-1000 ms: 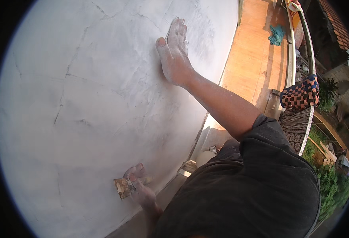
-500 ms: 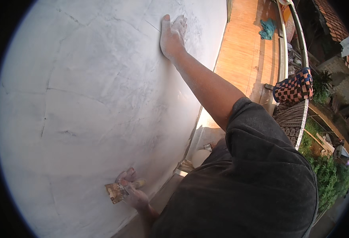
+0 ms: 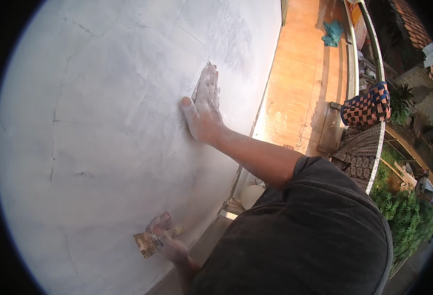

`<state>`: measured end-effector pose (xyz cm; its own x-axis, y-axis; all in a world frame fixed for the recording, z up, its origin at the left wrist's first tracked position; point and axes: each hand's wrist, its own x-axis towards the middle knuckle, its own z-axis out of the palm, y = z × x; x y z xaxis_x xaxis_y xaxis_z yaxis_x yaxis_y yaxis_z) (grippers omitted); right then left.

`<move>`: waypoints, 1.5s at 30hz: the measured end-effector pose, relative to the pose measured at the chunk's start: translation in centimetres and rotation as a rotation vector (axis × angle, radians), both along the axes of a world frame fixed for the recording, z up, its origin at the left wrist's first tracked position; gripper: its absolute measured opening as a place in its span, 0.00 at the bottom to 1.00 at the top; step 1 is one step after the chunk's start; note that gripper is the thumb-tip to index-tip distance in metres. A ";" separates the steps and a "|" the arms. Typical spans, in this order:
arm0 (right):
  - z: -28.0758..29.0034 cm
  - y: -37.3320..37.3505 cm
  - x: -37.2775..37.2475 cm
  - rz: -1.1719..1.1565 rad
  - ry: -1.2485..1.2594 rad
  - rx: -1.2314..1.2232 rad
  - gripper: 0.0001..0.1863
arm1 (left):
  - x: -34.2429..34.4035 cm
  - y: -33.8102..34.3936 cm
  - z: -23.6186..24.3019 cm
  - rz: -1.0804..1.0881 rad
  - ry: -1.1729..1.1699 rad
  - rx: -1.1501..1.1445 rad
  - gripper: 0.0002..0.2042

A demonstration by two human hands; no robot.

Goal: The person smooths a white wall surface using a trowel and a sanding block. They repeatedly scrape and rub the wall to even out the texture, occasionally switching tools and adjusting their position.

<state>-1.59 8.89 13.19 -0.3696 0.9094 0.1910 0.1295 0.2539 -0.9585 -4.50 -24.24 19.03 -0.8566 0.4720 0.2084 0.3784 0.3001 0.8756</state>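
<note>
The wall, a pale plastered face with fine cracks, fills the left and middle of the view, and both hands work against it. The right hand lies flat and spread on the plaster, dusted white, pressing what looks like a thin sheet of sanding paper under its fingers; half a second ago it was higher and further right, so it has swept down and left, which reads as a rubbing stroke carried over fresh ground. The left hand, low in the picture, is closed around a small putty knife whose blade rests near the wall, and it has hardly moved. To the right the wall ends at a straight vertical edge, past which an orange floor runs away to a railing with a chequered cloth draped over it. Wide open plaster lies left of and above the right hand; room is tighter near that edge.
</note>
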 end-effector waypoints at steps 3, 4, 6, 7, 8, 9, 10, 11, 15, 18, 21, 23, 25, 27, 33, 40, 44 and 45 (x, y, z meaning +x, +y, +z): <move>-1.1 -6.5 1.5 0.291 0.013 0.041 0.58 | -0.5 -0.2 0.0 -0.056 0.004 -0.031 0.21; -1.4 -4.8 1.2 0.225 0.039 0.028 0.58 | -0.6 -0.2 0.1 -0.059 0.342 -0.198 0.21; -0.7 1.9 0.6 0.041 0.104 -0.023 0.55 | -0.7 -0.1 0.3 -0.086 0.804 -0.404 0.22; 0.1 6.3 0.2 -0.090 0.158 -0.058 0.54 | -0.7 0.1 0.5 -0.092 0.771 -0.384 0.22; 0.5 8.8 0.3 -0.120 0.211 -0.138 0.51 | -0.4 0.4 0.6 -0.061 0.525 -0.273 0.22; 0.9 10.2 0.4 -0.160 0.282 -0.186 0.49 | -0.2 0.6 0.8 -0.088 0.294 -0.167 0.22; 0.6 9.0 0.5 -0.162 0.266 -0.157 0.48 | 0.3 1.0 0.9 -0.008 0.194 -0.132 0.21; -0.6 6.3 -0.3 -0.142 0.231 -0.097 0.49 | 0.7 1.4 1.1 0.009 0.108 -0.101 0.20; -3.1 -6.0 1.5 0.331 -0.026 -0.015 0.62 | 2.3 2.7 1.3 0.263 -0.002 -0.060 0.20; -2.0 0.7 0.9 0.097 0.114 -0.114 0.58 | 2.2 2.8 1.1 0.222 0.011 -0.060 0.22; -1.0 8.5 0.9 -0.078 0.259 -0.272 0.53 | 1.2 2.1 0.9 0.040 0.042 -0.008 0.22; -1.3 7.1 0.1 -0.133 0.173 -0.237 0.54 | 0.4 1.5 0.6 -0.009 0.078 -0.020 0.22; -2.8 -1.1 0.5 0.095 -0.002 -0.045 0.55 | 0.0 1.1 0.3 -0.041 0.059 -0.001 0.21; -3.4 -6.8 2.1 0.408 -0.169 0.069 0.57 | -0.1 0.8 0.1 -0.047 0.019 0.005 0.21; -1.3 10.6 0.7 -0.102 0.354 -0.322 0.50 | 0.2 0.5 0.0 0.039 0.092 -0.034 0.22; -2.5 -5.3 1.8 0.266 0.024 -0.066 0.54 | -0.2 0.7 0.1 -0.046 0.029 0.008 0.21; -1.6 8.6 1.0 -0.061 0.340 -0.332 0.50 | 0.0 0.6 0.4 -0.030 0.213 -0.177 0.21; -1.2 9.8 1.3 -0.108 0.383 -0.387 0.50 | 0.0 0.6 0.4 -0.019 0.310 -0.243 0.21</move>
<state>-0.30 18.69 11.97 -0.2399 0.9688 -0.0619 -0.2405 -0.1211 -0.9631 -4.50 -23.61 19.46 -0.7615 0.5542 0.3360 0.6209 0.4752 0.6234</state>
